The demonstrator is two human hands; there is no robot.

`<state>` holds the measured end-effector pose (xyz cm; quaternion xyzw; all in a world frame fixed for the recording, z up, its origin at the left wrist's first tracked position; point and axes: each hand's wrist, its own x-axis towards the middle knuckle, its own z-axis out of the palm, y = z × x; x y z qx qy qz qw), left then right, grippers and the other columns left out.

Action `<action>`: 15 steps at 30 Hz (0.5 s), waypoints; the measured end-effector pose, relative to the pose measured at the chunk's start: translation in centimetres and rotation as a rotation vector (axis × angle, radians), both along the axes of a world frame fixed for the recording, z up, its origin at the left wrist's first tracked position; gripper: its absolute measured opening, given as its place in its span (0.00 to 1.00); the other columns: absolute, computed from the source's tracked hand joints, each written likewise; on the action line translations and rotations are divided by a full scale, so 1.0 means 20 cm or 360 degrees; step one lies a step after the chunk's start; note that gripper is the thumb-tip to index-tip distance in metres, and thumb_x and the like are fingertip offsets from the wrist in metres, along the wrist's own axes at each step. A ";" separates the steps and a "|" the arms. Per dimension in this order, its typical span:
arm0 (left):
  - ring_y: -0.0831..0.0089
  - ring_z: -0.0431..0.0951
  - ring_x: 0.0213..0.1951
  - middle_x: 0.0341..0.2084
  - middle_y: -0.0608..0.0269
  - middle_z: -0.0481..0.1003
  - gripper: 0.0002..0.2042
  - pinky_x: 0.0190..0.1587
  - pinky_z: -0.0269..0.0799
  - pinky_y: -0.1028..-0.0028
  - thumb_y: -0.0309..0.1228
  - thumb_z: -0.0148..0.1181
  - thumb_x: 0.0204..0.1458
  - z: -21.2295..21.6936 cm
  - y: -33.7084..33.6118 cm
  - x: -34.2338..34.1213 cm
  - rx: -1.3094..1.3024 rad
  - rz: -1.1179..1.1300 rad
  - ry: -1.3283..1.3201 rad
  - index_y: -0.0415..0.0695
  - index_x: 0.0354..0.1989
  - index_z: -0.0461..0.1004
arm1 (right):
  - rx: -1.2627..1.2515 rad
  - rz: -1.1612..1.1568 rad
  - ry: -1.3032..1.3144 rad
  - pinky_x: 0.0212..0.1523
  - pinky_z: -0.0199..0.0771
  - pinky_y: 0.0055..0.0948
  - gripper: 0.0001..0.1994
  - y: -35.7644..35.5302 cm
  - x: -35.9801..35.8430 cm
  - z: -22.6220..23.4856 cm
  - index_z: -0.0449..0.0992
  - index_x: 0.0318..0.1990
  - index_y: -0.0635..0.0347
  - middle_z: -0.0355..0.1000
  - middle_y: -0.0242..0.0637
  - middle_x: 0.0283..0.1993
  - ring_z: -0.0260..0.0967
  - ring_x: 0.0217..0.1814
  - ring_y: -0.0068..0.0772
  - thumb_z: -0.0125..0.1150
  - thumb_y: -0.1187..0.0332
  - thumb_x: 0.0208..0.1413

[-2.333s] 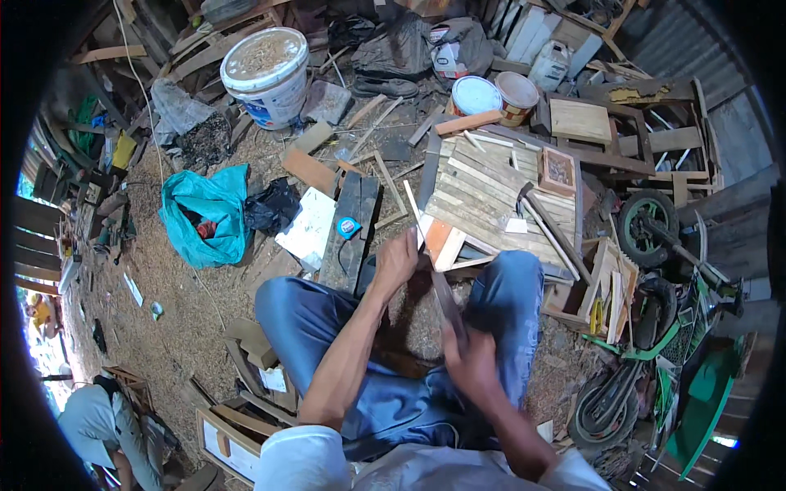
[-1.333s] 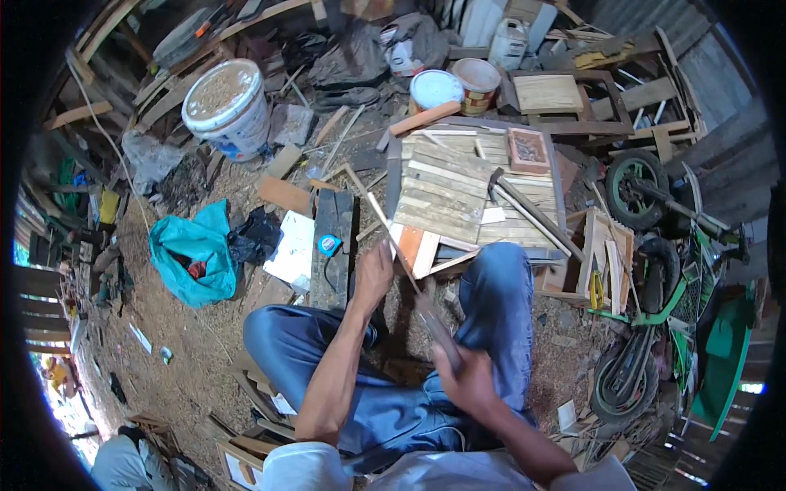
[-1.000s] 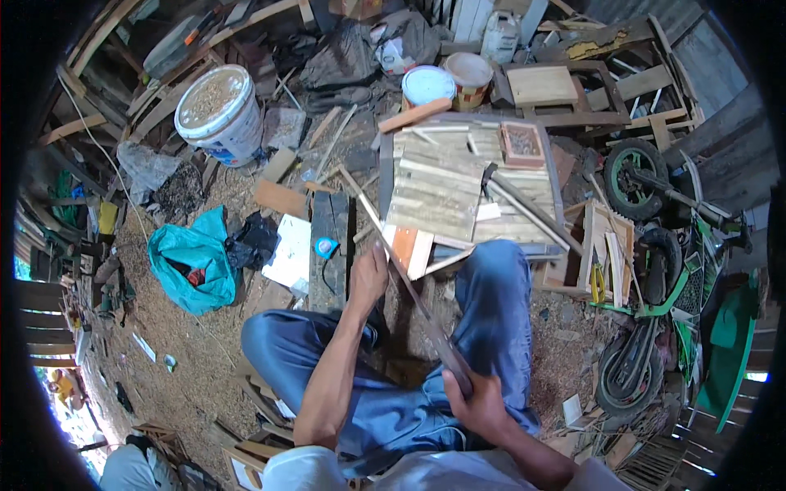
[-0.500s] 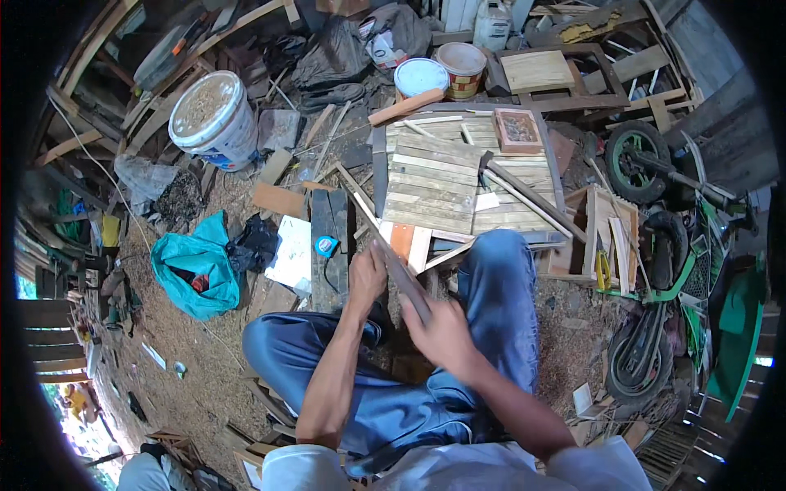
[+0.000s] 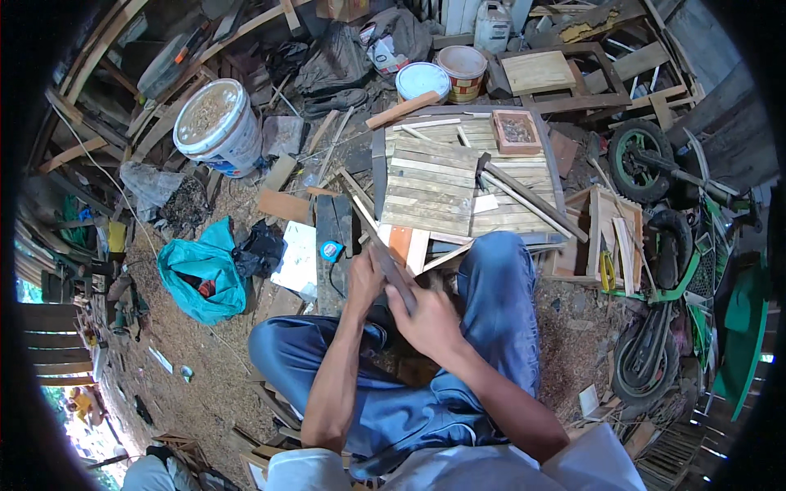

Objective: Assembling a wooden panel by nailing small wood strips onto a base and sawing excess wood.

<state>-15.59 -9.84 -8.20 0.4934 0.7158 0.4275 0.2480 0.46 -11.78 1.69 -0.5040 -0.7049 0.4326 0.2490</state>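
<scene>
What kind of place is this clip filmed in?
Most likely a makeshift woodworking shed with a dirt floor. A slatted wood panel lies in front with a hammer on it, a bucket holds what looks like sawdust, and offcuts litter the ground.

Both hands on wooden strip

The slatted panel at twelve o'clock is pale, rough, unpainted wood. On it lies a hammer with a dull dark metal head. At ten o'clock, a white bucket looks like smooth plastic; at nine, a teal bag looks thin and crinkled.
</scene>
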 end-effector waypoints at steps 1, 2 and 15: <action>0.37 0.76 0.31 0.23 0.34 0.73 0.20 0.32 0.71 0.50 0.37 0.40 0.64 -0.01 -0.03 -0.01 -0.0048 0.0047 0.0094 0.33 0.32 0.74 | 0.0045 0.0039 0.0041 0.28 0.73 0.45 0.14 -0.05 0.03 0.04 0.78 0.32 0.65 0.72 0.53 0.24 0.74 0.27 0.56 0.56 0.62 0.61; 0.37 0.76 0.31 0.23 0.34 0.73 0.20 0.32 0.71 0.50 0.38 0.40 0.64 -0.05 -0.02 -0.04 -0.0073 0.0119 0.0203 0.33 0.32 0.74 | 0.0158 0.0040 0.0080 0.28 0.73 0.45 0.13 -0.17 0.13 0.05 0.79 0.35 0.65 0.73 0.53 0.26 0.74 0.26 0.55 0.56 0.62 0.60; 0.38 0.75 0.26 0.20 0.37 0.73 0.18 0.29 0.70 0.50 0.34 0.41 0.64 -0.07 -0.02 -0.02 0.0031 0.0091 0.0405 0.33 0.33 0.73 | 0.0152 0.0123 0.0125 0.31 0.73 0.48 0.15 -0.22 0.22 0.09 0.78 0.45 0.60 0.75 0.54 0.31 0.74 0.31 0.59 0.55 0.59 0.61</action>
